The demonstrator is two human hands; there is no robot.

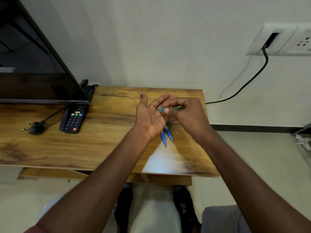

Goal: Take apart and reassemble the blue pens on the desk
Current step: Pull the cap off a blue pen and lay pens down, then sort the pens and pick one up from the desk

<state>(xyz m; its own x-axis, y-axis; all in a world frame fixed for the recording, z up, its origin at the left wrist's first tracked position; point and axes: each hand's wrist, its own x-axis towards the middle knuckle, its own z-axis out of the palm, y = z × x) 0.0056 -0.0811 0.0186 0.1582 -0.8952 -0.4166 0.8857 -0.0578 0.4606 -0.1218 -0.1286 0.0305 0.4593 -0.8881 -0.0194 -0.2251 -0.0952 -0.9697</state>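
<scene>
The right hand [188, 113] has its fingers curled around a pale blue-green pen part [170, 109], pinching it so that the piece lies roughly level, its left end poking out over the palm of the left hand [151, 113]. That left hand is released: palm up, thumb raised, fingers straight and reaching under the right hand's grip, holding nothing that shows. Whether its fingertips touch the part I cannot tell.

Just below both hands, two blue pens [166, 136] lie side by side on the tabletop [109, 140], nearly parallel, tips pointing toward the person; their upper ends are hidden beneath the left hand.

Well to the left of the left hand sits a dark remote control [73, 119], and farther left a black plug [34, 127] with its cable. A dark screen [33, 64] stands beyond those. To the right of the grip, a black cord [249, 81] runs up the wall to a white socket plate [277, 39].
</scene>
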